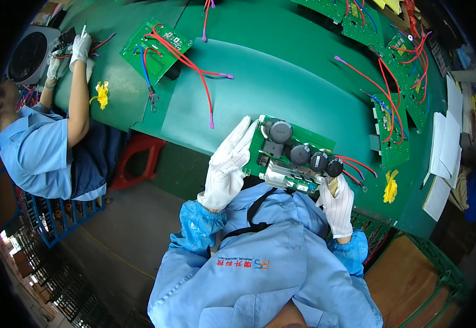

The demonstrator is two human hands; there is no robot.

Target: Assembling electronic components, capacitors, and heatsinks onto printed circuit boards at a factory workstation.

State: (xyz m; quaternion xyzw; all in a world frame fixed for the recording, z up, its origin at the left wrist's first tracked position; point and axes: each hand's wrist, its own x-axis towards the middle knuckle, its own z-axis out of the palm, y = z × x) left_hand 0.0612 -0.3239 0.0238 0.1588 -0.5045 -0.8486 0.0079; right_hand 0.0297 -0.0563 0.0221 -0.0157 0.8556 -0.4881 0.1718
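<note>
Between my hands, above the near edge of the table, is a green circuit board (324, 143) with its component side up. It carries several black round capacitors (300, 154) and a silver finned heat sink (284, 176). Red wires (355, 163) stick out past its right end. My left hand (227, 169), in a white glove, grips the board's left edge with its fingers stretched along it; the thumb is hidden. The gloved right hand (336, 203) is closed on the near right corner, beside the heat sink.
More wired boards lie on the green table (238, 71), one at the far left (156, 52) and several at the right (393, 128). Yellow pieces (391, 187), probably gloves or tape, and papers (445, 145) are there too. A gloved co-worker (41, 142) sits at left near a red stool (137, 161).
</note>
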